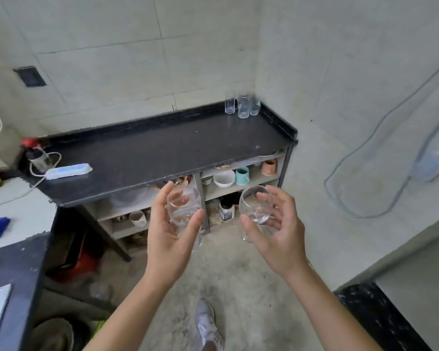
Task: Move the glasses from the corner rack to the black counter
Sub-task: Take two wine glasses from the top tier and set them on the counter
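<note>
My left hand [171,229] grips a clear stemmed glass [184,206] by its bowl. My right hand [276,224] holds a second clear stemmed glass [255,202] the same way; its foot shows below my thumb. Both glasses hang in the air in front of the black counter [157,150], below its front edge. Three clear tumblers [242,106] stand close together in the counter's far right corner, against the wall. No rack is in view.
A white power strip [69,171] and a small jar with a cord lie on the counter's left end. Shelves under the counter hold a white bowl [224,178], a teal mug [242,175] and a pink cup. A hose hangs on the right wall.
</note>
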Available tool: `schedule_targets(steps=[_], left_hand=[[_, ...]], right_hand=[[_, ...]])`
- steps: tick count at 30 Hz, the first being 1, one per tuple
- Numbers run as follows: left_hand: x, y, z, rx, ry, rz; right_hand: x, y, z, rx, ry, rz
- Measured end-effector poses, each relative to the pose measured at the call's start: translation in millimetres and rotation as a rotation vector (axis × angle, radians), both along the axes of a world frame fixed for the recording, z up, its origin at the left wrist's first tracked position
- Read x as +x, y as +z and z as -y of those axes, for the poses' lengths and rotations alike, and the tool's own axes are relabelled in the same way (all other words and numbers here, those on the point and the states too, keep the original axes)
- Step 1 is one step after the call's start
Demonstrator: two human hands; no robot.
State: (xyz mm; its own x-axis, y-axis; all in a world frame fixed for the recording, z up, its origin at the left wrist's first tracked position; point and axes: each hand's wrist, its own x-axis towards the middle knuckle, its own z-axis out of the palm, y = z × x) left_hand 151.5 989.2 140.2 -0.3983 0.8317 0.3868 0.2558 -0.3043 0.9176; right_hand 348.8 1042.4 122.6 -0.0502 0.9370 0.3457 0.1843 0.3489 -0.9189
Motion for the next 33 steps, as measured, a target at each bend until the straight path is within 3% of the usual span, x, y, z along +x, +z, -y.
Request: schedule_targets(steps=[5,10,15,23,33], left_hand=[[-44.3,-9.5,-131.4,-0.023,0.020,0.048],[-88.5,23.6,-254.8,-0.062,0.021,-0.105],[-120.0,35.6,-364.3,-0.120,-0.007,-0.099],[-134.3,-1.1,-524.7,-0.244,0.015,-0.015],[-145.7,-36.6,-748.1,-0.438,0.154,-0.111]], right_hand=[[-41.3,-2.2,-130.4,-0.001,-0.004,0.045],[-85.9,23.6,-250.6,0.013,-0.016,0.058],[-108.3,34.0,-344.7,0.007,-0.056,0.042],[-127.6,-10.3,-514.0,-0.100,-0.068,0.017],[-144.2,-63.4,-759.4,-0.249,0.125,0.076]])
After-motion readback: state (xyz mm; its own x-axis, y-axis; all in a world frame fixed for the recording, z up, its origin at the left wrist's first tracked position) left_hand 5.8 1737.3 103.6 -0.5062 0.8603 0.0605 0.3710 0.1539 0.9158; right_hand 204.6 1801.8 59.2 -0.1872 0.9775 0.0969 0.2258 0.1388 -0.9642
